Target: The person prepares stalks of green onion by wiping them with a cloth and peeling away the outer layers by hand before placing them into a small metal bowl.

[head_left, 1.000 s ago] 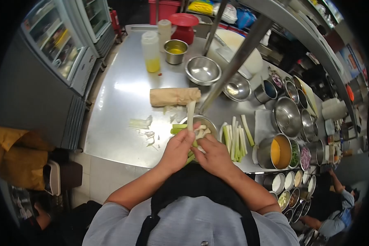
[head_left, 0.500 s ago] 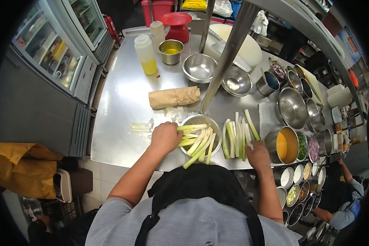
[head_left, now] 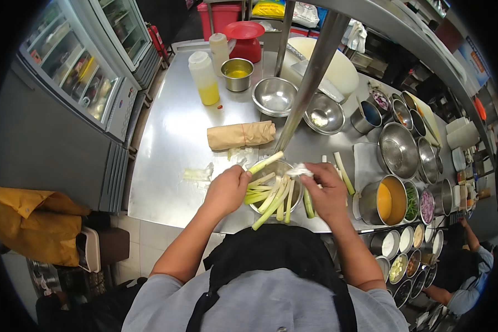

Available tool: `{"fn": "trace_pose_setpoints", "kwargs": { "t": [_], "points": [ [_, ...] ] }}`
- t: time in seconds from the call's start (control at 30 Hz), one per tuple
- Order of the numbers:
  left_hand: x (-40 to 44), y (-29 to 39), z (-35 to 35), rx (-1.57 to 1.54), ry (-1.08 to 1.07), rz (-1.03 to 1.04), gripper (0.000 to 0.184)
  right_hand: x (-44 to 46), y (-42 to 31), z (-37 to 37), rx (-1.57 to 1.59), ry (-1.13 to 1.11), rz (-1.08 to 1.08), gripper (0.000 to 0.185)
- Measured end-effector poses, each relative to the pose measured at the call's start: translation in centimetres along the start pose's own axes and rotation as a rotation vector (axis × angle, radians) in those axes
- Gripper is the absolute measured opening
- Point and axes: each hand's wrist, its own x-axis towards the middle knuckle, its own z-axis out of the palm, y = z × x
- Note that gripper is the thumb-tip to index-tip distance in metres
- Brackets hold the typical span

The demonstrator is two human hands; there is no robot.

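The one camera here sits up on the person's (head_left: 254, 293) head — facing forward and tipped steeply down over the black apron (head_left: 271, 254). It has the left hand (head_left: 228, 190) and right hand (head_left: 326, 190) close below, near the middle of a very wide, round-edged view. The steel table (head_left: 166, 166) spreads out ahead of it, with a glass-fronted fridge (head_left: 72, 72) off left and a red scale (head_left: 245, 48) farther away — all in this single view.

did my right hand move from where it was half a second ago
Yes, it moved left: the right hand was near the pot of orange liquid, and is now by the right rim of the bowl with the stalks.
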Motion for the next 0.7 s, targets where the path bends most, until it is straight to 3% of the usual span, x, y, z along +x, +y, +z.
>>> {"fn": "trace_pose_setpoints", "kwargs": {
  "t": [0.07, 0.1, 0.17, 0.3, 0.4, 0.5, 0.57, 0.6, 0.63, 0.7],
  "points": [
    [-1.3, 0.6, 0.8, -0.539, -0.048, -0.022, 0.024, -0.2, -1.0, 2.2, -0.06, -0.026, -0.188, 0.028],
    [-1.9, 1.3, 1.3, -0.537, -0.051, -0.015, 0.024, -0.6, -1.4, 3.7, -0.036, -0.079, -0.246, 0.029],
    [-3.0, 2.6, 2.3, -1.295, -0.186, -0.36, 0.019, -1.1, -1.4, 5.2, -0.013, -0.125, -0.312, 0.026],
    [-4.6, 1.2, 2.3, -1.41, -0.286, -0.185, 0.02, 0.8, -0.2, 5.3, -0.039, -0.074, -0.348, 0.023],
    [-6.1, 1.1, 1.2, -1.42, -0.213, -0.214, 0.021, 3.0, 2.6, 4.5, -0.192, 0.007, -0.193, 0.024],
    [-6.6, -0.3, 0.9, -1.434, -0.089, -0.255, 0.025, 3.3, 3.6, 5.6, 0.113, 0.124, -0.166, 0.026],
    [-6.6, -0.4, 1.1, -1.605, -0.054, -0.243, 0.028, 1.9, 1.0, 6.4, 0.599, -0.042, 0.508, 0.025],
    [-6.5, 0.0, 1.1, -1.616, -0.061, -0.243, 0.031, 1.4, -0.8, 6.4, 0.786, -0.136, 0.659, 0.022],
    [-6.3, 0.1, 1.2, -1.619, -0.06, -0.24, 0.031, 1.0, -1.8, 6.7, 0.783, -0.137, 0.657, 0.022],
    [-6.0, 0.3, 1.7, -1.678, -0.15, -0.21, 0.03, 0.5, -3.0, 7.0, 1.084, -0.397, 0.825, 0.019]
  ]
}}
